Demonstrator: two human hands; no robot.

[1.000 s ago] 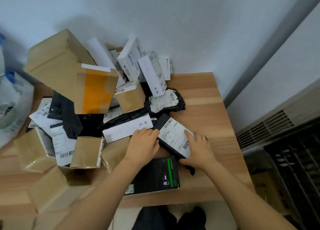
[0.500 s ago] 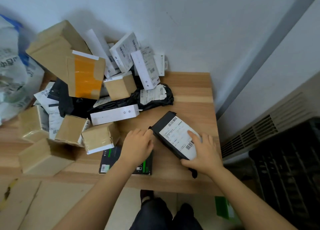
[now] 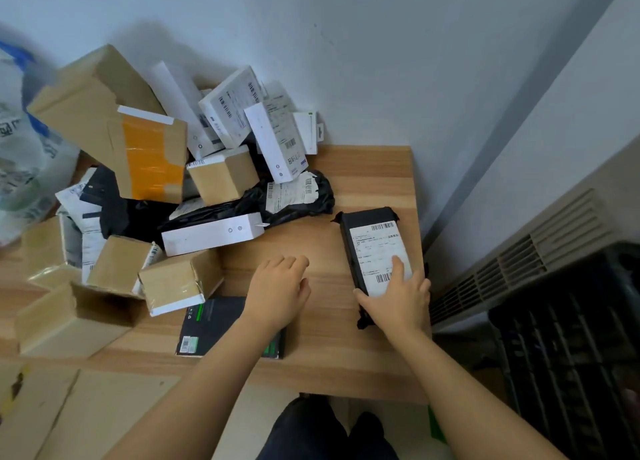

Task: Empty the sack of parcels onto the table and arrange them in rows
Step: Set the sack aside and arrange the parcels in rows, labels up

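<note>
A heap of parcels covers the left and back of the wooden table [image 3: 363, 169]: brown cartons [image 3: 93, 106], white boxes [image 3: 228, 106], black bags [image 3: 298, 207]. One black parcel [image 3: 374, 245] with a white label lies apart, lengthwise by the table's right edge. My right hand [image 3: 398, 297] holds its near end, thumb on the left edge, forefinger flat on the label. My left hand [image 3: 277, 286] hovers over bare wood with loosely curled fingers, holding nothing. Its wrist crosses a flat black-and-green box [image 3: 211, 324]. The white sack [image 3: 20, 169] bulges at the far left.
A long white box [image 3: 211, 234] and a small taped carton [image 3: 176, 283] lie just left of my left hand. A wall vent [image 3: 519, 259] and a black crate [image 3: 571, 338] stand right of the table. Flattened cardboard [image 3: 69, 407] lies on the floor at the lower left.
My right hand has slid the black labelled parcel rightwards and turned it square with the table's right edge. My left hand let go of it and drew back over the bare wood.
</note>
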